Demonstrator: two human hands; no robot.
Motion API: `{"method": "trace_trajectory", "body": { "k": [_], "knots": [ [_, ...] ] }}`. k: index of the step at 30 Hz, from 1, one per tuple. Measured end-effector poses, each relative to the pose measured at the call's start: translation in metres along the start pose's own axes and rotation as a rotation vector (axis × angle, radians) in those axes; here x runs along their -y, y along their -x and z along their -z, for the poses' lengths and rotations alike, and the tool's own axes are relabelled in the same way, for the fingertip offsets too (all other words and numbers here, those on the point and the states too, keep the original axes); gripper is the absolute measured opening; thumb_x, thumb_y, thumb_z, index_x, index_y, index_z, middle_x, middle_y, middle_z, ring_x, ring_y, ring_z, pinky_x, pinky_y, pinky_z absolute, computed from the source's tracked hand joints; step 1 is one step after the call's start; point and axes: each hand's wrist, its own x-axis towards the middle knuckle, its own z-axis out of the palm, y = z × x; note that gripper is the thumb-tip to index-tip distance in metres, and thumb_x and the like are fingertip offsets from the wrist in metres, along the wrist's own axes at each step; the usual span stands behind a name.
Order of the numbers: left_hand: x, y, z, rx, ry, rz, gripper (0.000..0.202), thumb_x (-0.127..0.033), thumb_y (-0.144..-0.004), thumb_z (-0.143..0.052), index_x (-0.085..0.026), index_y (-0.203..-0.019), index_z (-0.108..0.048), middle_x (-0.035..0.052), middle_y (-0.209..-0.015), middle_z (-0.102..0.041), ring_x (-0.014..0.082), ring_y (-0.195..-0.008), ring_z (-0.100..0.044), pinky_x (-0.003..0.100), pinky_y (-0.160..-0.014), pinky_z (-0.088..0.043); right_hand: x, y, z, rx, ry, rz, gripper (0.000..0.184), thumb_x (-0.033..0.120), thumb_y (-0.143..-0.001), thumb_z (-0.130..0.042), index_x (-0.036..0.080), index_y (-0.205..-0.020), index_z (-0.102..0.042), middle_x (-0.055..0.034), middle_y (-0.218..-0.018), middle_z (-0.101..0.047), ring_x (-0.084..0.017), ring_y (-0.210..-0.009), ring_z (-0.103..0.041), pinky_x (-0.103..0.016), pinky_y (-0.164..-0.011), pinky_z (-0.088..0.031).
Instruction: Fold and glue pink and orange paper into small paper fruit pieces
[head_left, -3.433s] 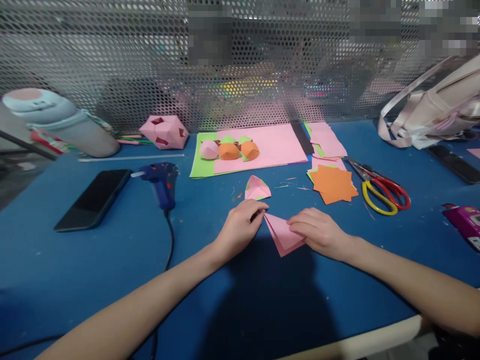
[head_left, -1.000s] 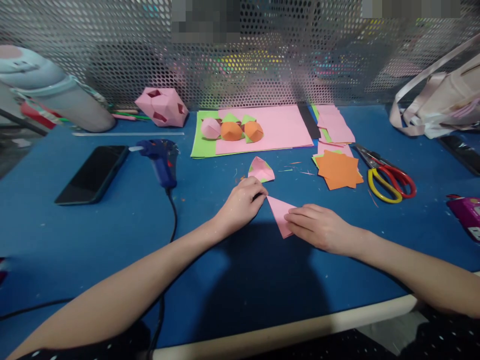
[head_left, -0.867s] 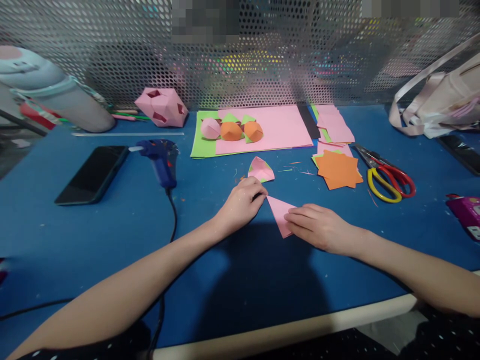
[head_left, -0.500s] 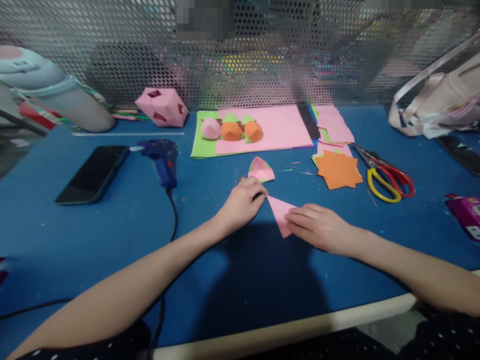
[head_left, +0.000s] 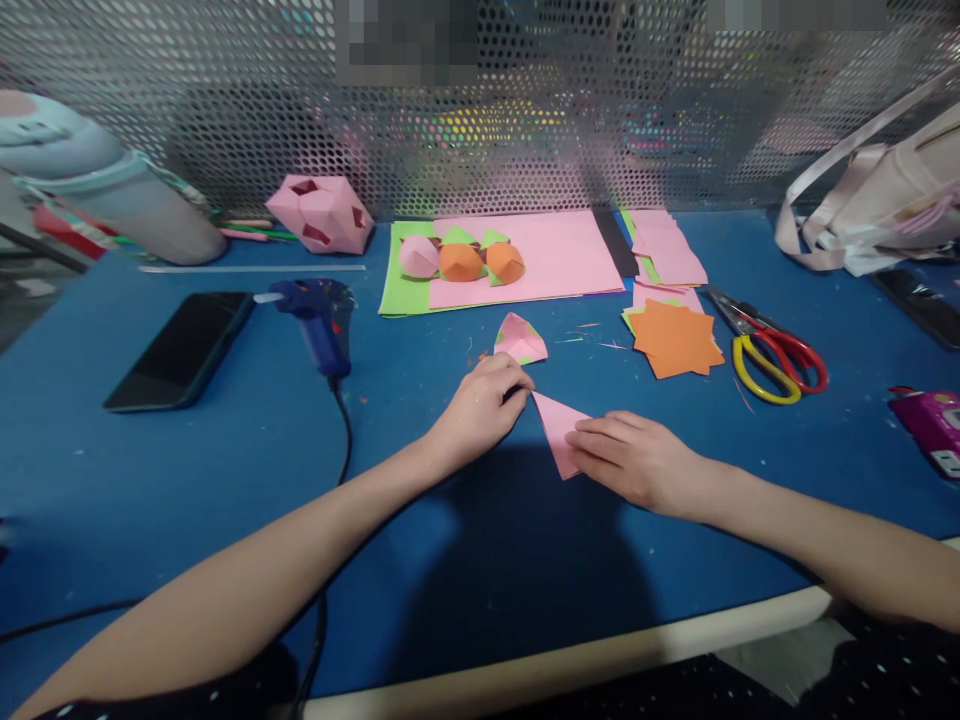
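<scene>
A pink sheet of paper folded into a triangle lies between my two hands on the blue table. My left hand is closed, its thumb and forefinger pinching the paper's upper left corner. At the other side, my right hand covers the right corner, fingers together over the sheet and thumb hidden. Just beyond my left knuckles sits a small folded pink paper piece with green spots. Farther back, several pink and orange paper buds with green parts, among them an orange bud, rest on pink paper sheets.
To the left are a blue glue gun with a trailing cord, a phone, a bottle and a pink paper ball. On the right lie orange paper squares, scissors and a purple tape measure. Perforated metal screen behind.
Both hands keep their hold on the folded pink paper, almost unmoved. The whole view has shifted very slightly.
</scene>
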Motion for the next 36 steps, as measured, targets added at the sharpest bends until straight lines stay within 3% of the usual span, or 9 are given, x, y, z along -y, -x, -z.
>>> {"method": "trace_trajectory", "body": {
  "k": [5,11,19,22,27,31,36],
  "knots": [
    [0.001,0.002,0.001,-0.012,0.043,0.005,0.021,-0.009,-0.078,-0.051,-0.017,-0.088,-0.068,0.0037,-0.086,-0.062,0.0168,-0.084,-0.058,0.031,-0.081,-0.045,-0.001,0.0,0.0,0.01,0.001,-0.004,0.026,0.013,-0.093,-0.042,0.012,-0.111,-0.06,-0.0114,-0.116,-0.062,-0.024,-0.109,-0.053,-0.038,-0.084,-0.048],
    [0.0,0.003,0.001,0.046,0.033,-0.123,0.023,-0.01,-0.081,-0.05,-0.017,-0.093,-0.068,0.005,-0.096,-0.064,0.0173,-0.095,-0.056,0.033,-0.091,-0.041,0.0,0.002,-0.007,-0.041,-0.033,-0.031,0.026,0.012,-0.093,-0.044,0.013,-0.113,-0.06,-0.0113,-0.12,-0.061,-0.025,-0.114,-0.051,-0.04,-0.087,-0.047],
    [-0.002,0.004,0.002,0.092,-0.038,-0.156,0.02,-0.01,-0.081,-0.051,-0.016,-0.091,-0.067,0.0057,-0.091,-0.063,0.0184,-0.091,-0.054,0.034,-0.086,-0.044,0.005,-0.002,-0.01,-0.174,-0.372,-0.365,0.031,0.028,-0.094,-0.044,0.014,-0.12,-0.055,-0.0105,-0.117,-0.062,-0.019,-0.109,-0.057,-0.036,-0.093,-0.05],
    [0.0,0.005,-0.001,0.073,-0.056,-0.166,0.02,-0.009,-0.083,-0.049,-0.016,-0.088,-0.067,0.0058,-0.087,-0.062,0.0183,-0.087,-0.055,0.033,-0.082,-0.045,-0.001,0.001,-0.013,-0.178,-0.431,-0.382,0.033,0.025,-0.095,-0.042,0.015,-0.126,-0.05,-0.0095,-0.122,-0.059,-0.019,-0.117,-0.052,-0.036,-0.097,-0.049],
    [0.005,0.005,-0.004,-0.002,-0.066,-0.177,0.02,-0.009,-0.086,-0.045,-0.015,-0.086,-0.064,0.006,-0.084,-0.061,0.0167,-0.083,-0.056,0.031,-0.077,-0.047,-0.024,0.007,-0.022,-0.225,-0.321,-0.14,0.032,0.012,-0.094,-0.038,0.01,-0.123,-0.05,-0.017,-0.131,-0.05,-0.024,-0.127,-0.04,-0.044,-0.098,-0.046],
    [0.009,0.005,-0.006,-0.056,-0.15,-0.178,0.019,-0.01,-0.087,-0.044,-0.014,-0.087,-0.062,0.0074,-0.084,-0.06,0.0175,-0.083,-0.056,0.031,-0.077,-0.047,-0.036,0.004,-0.024,-0.288,-0.16,-0.205,0.026,0.011,-0.09,-0.045,0.012,-0.112,-0.058,-0.0158,-0.123,-0.056,-0.025,-0.115,-0.05,-0.043,-0.089,-0.048],
    [0.013,0.006,-0.009,-0.048,-0.221,-0.215,0.018,-0.011,-0.087,-0.044,-0.014,-0.086,-0.061,0.0077,-0.082,-0.059,0.0183,-0.082,-0.055,0.033,-0.077,-0.047,-0.028,-0.004,-0.018,-0.337,-0.053,-0.286,0.021,0.014,-0.088,-0.051,0.017,-0.107,-0.061,-0.0098,-0.111,-0.064,-0.023,-0.1,-0.057,-0.04,-0.08,-0.048]
  ]
}}
